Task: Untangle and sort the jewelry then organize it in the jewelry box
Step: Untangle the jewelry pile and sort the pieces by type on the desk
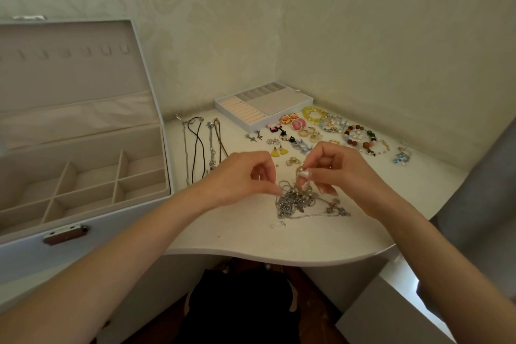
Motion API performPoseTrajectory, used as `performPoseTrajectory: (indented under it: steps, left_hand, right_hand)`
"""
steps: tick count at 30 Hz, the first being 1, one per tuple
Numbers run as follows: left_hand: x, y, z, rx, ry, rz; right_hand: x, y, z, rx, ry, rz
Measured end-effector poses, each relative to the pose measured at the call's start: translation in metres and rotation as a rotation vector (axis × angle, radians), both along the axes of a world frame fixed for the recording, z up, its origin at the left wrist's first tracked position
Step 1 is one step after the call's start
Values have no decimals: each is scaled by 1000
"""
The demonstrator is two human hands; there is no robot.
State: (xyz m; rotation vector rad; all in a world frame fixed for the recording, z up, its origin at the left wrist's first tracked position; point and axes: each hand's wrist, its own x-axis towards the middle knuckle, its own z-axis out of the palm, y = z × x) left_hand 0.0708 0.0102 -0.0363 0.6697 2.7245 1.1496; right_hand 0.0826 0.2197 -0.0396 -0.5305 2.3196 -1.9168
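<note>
The left hand (245, 176) and the right hand (335, 170) are working close together over a tangle of chains (301, 201), which is lying on the surface (279, 240) near its front edge, roughly in the middle of the view. The left hand is curling its fingers and pinching a thin strand at the left side of the tangle. The right hand is gripping a lifted part of the same tangle between thumb and fingertips, holding a pale bead-like piece just above the heap. The rest of the tangle is resting on the surface below and between the two hands.

The jewelry box (33, 257) is standing at the left with its lid leaning open toward the wall; its divided compartments are showing pale lining, and nothing can be seen lying in them. A flat tray (229, 116) with ring rolls and small slots is sitting at the far side in the corner. Several necklaces (201, 145) are lying stretched out side by side between the box and the hands. Earrings (293, 126) are lying in pairs just in front of the tray, and beaded bracelets (349, 128) are lying to their right. A few tiny loose bits (279, 223) are lying just near of the tangle.
</note>
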Motion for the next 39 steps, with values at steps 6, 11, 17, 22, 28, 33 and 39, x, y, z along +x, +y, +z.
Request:
performPoseTrajectory:
  steps: [6,11,17,22,28,33,39]
  left_hand:
    - [25,-1,-8,-148,-33,-249]
    - [24,4,-23,-70,54,-280]
    - [24,6,-31,0,113,-285]
    - [18,-3,-33,-43,158,-221]
    - [11,-12,-40,-63,250,-10]
    - [-12,5,-35,-160,269,178]
    - [-40,17,-31,-171,234,308]
  right_hand:
    - [4,-5,-5,13,36,51]
    - [5,-3,-4,17,45,45]
    - [6,-1,-8,15,28,30]
    - [6,-2,-7,-12,20,34]
    - [7,-1,-6,-27,19,23]
    - [7,-2,-5,-35,16,20]
    - [8,1,-3,-42,30,16]
